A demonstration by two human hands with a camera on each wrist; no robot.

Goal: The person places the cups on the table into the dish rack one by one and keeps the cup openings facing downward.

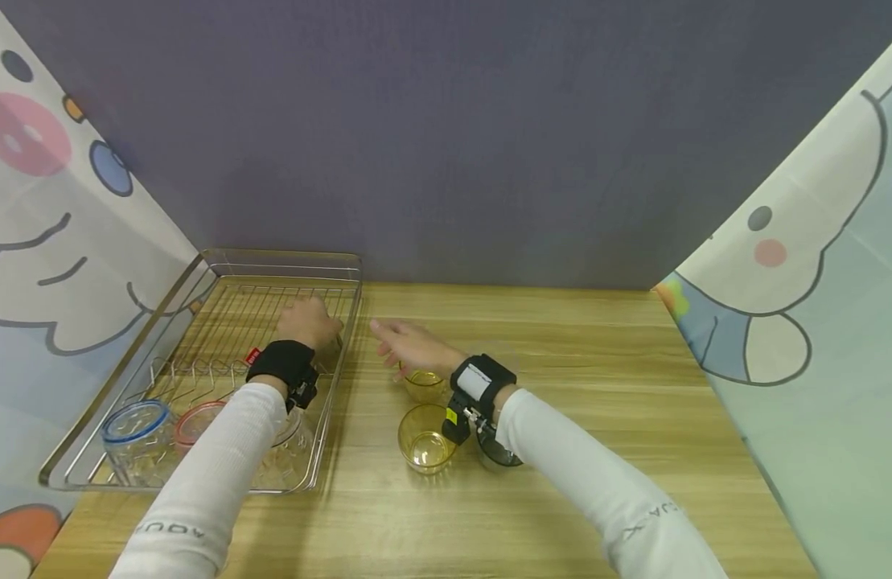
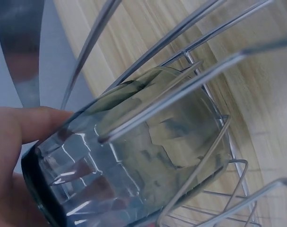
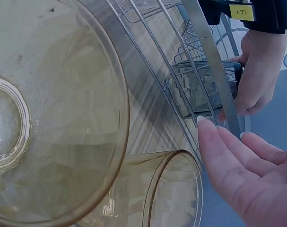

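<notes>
My left hand is over the right side of the wire dish rack, holding a smoky grey glass by its dark upper end. In the left wrist view the faceted glass sits among the rack's wires, and only part of the fingers shows. My right hand hovers just outside the rack's right wall, fingers extended and holding nothing. Below and beside it are two amber glasses, a farther one partly covered by the hand and a nearer one.
Along the rack's front stand a blue-rimmed glass, a red-rimmed glass and a clear glass, partly behind the left sleeve. A dark glass stands under the right wrist. A grey wall closes off the wooden table's back.
</notes>
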